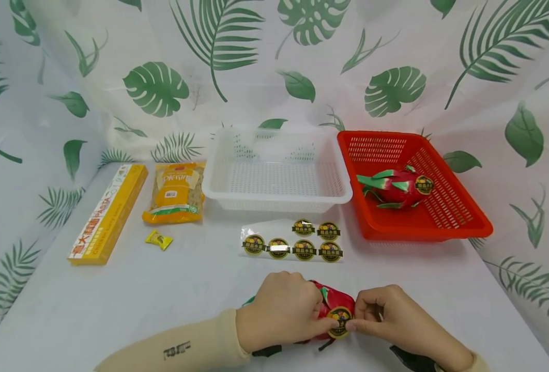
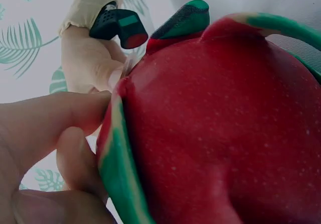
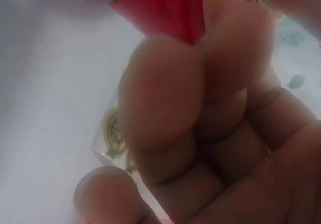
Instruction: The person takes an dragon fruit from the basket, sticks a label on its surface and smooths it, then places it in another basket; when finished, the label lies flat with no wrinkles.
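Note:
A red dragon fruit [image 1: 337, 297] with green-tipped scales lies at the near side of the table. My left hand [image 1: 281, 311] grips it from above, its thumb on a round black-and-gold sticker [image 1: 341, 314] at the fruit's right end. My right hand [image 1: 393, 315], fingers bent, pinches that sticker's right edge against the fruit. The left wrist view is mostly filled by the dragon fruit [image 2: 215, 118], and a thin edge of the sticker stands out near the right thumb. Curled right fingers [image 3: 163, 91] cover much of the right wrist view.
Behind the hands lies a clear sheet [image 1: 267, 227] with several round stickers. A white basket [image 1: 274, 200] stands at the back; the red basket [image 1: 423, 233] beside it holds another dragon fruit [image 1: 395, 188] with a sticker. Leftward are a pasta box [image 1: 109, 214], an orange-yellow food bag [image 1: 176, 194] and a yellow-wrapped candy [image 1: 158, 239].

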Demonstrator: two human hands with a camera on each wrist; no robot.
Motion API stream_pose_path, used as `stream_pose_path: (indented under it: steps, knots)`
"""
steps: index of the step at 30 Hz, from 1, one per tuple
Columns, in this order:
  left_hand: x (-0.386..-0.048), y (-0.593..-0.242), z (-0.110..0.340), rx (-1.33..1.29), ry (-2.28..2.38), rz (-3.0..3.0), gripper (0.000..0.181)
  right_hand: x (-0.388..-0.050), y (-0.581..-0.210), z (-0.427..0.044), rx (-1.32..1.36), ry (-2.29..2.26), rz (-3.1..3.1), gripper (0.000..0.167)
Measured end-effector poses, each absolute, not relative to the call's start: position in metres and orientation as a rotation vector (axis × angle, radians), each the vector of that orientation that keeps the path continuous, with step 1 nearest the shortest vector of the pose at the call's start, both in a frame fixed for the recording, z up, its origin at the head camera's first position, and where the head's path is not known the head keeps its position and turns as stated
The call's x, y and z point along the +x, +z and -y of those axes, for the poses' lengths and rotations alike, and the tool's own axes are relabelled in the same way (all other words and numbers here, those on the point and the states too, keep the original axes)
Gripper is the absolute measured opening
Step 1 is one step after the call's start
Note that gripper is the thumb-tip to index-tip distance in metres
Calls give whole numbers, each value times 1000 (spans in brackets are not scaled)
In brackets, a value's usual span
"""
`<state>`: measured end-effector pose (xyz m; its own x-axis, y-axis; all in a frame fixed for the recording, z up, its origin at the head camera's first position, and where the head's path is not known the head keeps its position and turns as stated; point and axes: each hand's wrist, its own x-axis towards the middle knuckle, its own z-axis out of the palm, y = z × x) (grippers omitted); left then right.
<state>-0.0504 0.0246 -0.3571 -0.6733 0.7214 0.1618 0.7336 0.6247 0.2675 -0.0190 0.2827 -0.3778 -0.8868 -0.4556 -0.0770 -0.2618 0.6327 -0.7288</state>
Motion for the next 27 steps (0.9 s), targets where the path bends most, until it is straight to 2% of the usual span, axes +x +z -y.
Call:
stream_pose_path:
  steps: [6, 17, 27]
  knots:
    - [-51, -359, -26, -1252, -497, 2795, 61, -22, -377, -286, -592, -1115, -2546, 23]
    - [-46, -367, -27, -1216, -346, 2711, 72, -23, -376, -272, -549, -1042, -2649, 41]
    - [-53, -367, -28, -1278, -421, 2722, 64, -30, -377, -282, -695, -1076, -2546, 33]
